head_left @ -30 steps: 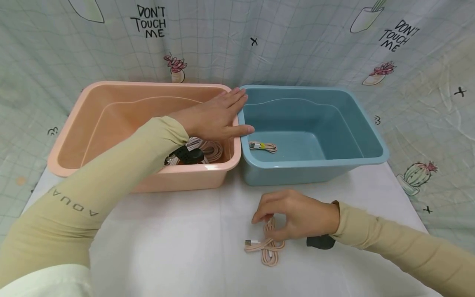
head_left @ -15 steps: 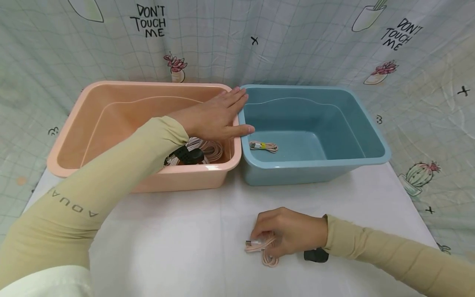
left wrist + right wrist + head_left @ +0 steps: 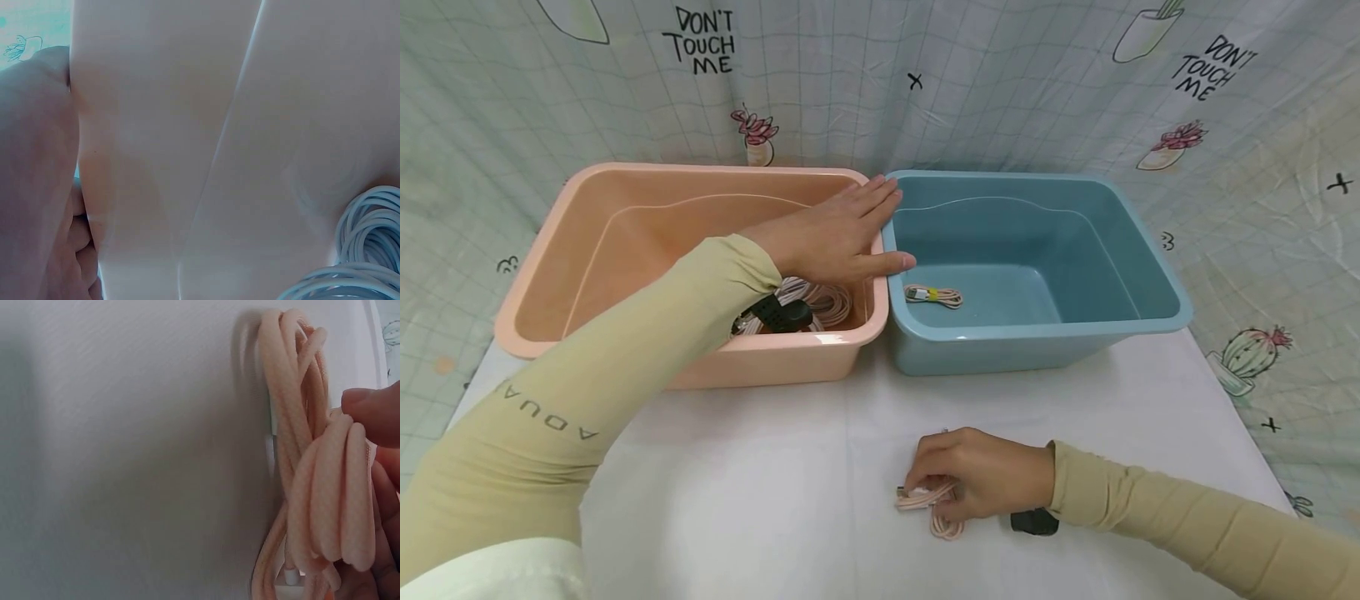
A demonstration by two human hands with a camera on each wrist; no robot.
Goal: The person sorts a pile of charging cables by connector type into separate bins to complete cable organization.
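My left hand lies flat, fingers straight, across the meeting rims of the peach bin and the blue bin. My right hand, low over the white table, pinches a beige charging cable wound into a bundle. In the right wrist view, thumb and fingers hold the wrapped loops of the cable, with a metal plug end visible in the head view. Another bundled cable with a yellow tie lies inside the blue bin. Coiled pale cables lie in the peach bin, partly behind my left forearm.
A white cloth covers the table. Behind the bins hangs a printed grid curtain. Black devices sit under both wrists, the right one just above the table. My left forearm crosses over the peach bin.
My right hand has moved down and slightly toward me onto the cable, and its fingers have closed around the loops. The left hand stays still.
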